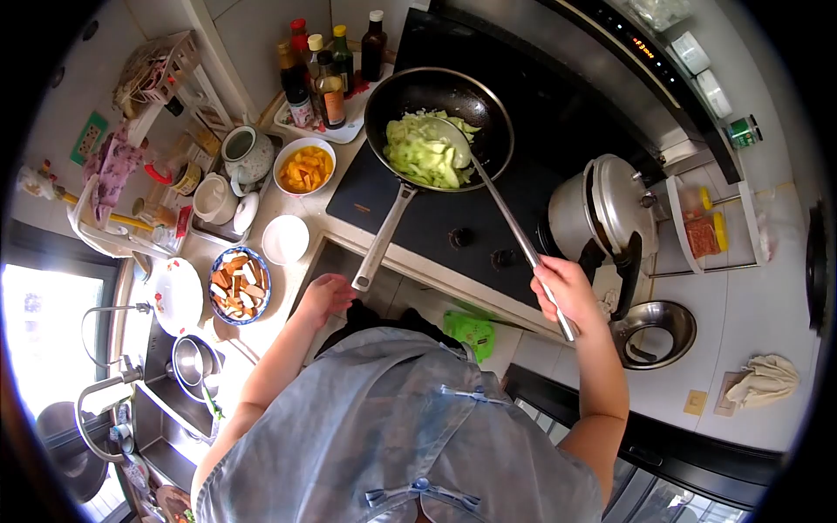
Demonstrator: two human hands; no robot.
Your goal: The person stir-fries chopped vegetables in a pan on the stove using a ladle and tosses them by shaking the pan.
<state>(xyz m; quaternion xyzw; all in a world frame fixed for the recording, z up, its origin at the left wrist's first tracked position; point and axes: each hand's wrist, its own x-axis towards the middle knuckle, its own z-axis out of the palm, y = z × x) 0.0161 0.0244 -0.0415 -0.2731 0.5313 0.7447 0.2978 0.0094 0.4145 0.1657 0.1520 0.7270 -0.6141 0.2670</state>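
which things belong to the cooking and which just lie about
In the job:
- black round frying pan
- chopped pale-green vegetable pieces
- long metal ladle in the right hand

Seemingly lying about:
- silver metal pressure cooker
- crumpled beige cloth
- bright green plastic bag

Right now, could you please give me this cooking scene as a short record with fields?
Right grip: closed around the ladle
Left grip: near the end of the pan handle, holding nothing visible
Pan: over the black cooktop; green pieces inside, ladle head among them
Counter: bowl of orange pieces; blue-rimmed dish of brown-and-white pieces
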